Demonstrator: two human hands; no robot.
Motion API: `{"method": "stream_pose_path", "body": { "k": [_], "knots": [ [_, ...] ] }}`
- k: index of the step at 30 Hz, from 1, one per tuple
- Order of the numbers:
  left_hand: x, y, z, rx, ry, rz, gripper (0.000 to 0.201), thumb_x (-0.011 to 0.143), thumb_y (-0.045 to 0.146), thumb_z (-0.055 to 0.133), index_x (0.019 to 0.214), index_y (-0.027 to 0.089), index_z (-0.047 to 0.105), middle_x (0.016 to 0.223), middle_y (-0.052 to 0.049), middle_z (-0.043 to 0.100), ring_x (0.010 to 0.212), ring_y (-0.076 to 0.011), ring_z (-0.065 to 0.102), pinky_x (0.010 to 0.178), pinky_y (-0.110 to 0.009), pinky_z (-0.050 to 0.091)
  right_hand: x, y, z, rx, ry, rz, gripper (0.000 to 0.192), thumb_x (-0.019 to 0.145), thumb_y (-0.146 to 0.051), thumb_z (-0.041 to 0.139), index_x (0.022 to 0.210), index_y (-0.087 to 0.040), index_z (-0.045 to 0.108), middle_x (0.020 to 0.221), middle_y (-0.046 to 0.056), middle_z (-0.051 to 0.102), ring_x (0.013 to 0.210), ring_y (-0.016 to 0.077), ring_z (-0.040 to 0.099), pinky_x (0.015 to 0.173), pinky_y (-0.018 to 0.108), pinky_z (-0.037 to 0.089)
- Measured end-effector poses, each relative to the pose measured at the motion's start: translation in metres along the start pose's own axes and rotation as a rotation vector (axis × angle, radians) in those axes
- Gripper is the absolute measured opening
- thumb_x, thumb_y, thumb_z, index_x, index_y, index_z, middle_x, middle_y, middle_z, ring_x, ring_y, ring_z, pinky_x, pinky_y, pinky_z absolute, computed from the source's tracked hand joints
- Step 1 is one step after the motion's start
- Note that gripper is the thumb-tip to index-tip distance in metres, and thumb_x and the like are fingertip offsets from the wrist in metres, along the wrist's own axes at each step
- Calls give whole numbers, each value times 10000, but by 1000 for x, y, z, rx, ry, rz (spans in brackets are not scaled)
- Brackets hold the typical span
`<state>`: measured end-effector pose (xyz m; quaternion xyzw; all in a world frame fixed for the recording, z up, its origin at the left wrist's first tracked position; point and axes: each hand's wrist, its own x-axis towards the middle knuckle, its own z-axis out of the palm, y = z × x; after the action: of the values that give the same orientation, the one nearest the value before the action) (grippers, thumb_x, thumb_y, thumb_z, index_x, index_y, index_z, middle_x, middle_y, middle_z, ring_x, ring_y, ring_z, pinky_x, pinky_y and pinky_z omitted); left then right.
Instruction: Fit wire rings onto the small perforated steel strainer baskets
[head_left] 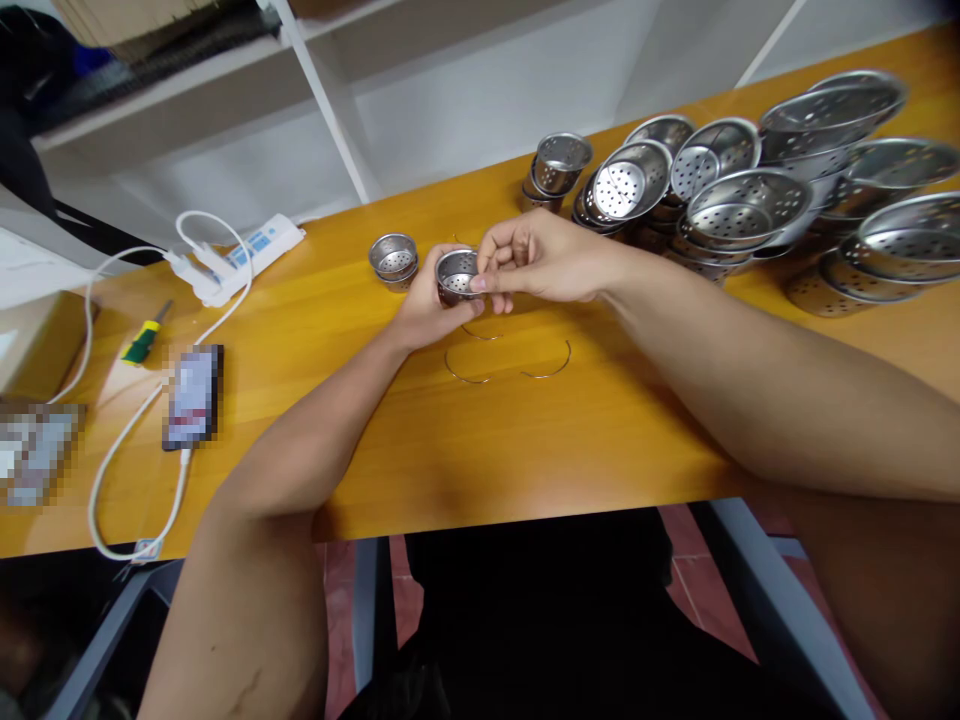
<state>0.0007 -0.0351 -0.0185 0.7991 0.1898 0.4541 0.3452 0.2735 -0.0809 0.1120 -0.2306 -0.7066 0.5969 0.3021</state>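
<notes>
My left hand (433, 305) is wrapped round a small perforated metal cup (454, 276), its open mouth tilted up towards me. At the cup's right rim, my right hand (525, 262) is closed in a pinch; whatever lies between thumb and fingertips is too small to make out. Just left of my left hand stands a small stack of perforated cups (394, 262). Thin curved wires lie on the table below my hands, among them a left wire (465, 379) and a right wire (556, 368).
Several stacks of larger perforated metal cups (742, 215) fill the table's right side, with smaller cups (559, 165) beside them. To the left are a power strip (259, 250), a green-yellow screwdriver (142, 342) and a phone (193, 396) on a looping white cable (97, 490).
</notes>
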Motion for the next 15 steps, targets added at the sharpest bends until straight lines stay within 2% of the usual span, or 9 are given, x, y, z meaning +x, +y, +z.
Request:
{"method": "stream_pose_path", "body": {
  "k": [5,11,15],
  "knots": [
    [-1,2,-1,-4,-32,-19,974,1012,788,992,1750,359,522,1562,-117,751,1366,-313,819,1176,-544,695,-1,0,-2,-1,-15,23,587,896,-608,1210,998,-214,787,813,12,865,688,146,813,693,245,704],
    [0,13,4,-48,-3,-154,1052,894,829,1064,1693,323,604,1489,-116,794,1348,-331,833,1239,-565,681,-1,0,-5,17,-69,11,582,898,-637,1201,979,-204,821,816,35,869,694,154,813,699,257,712],
    [0,17,6,-72,9,-182,1062,862,826,1085,1671,316,622,1490,-119,812,1359,-336,835,1236,-566,688,-1,-1,-5,23,-87,10,581,905,-637,1198,973,-199,822,832,44,878,711,159,827,710,257,717]
  ]
}}
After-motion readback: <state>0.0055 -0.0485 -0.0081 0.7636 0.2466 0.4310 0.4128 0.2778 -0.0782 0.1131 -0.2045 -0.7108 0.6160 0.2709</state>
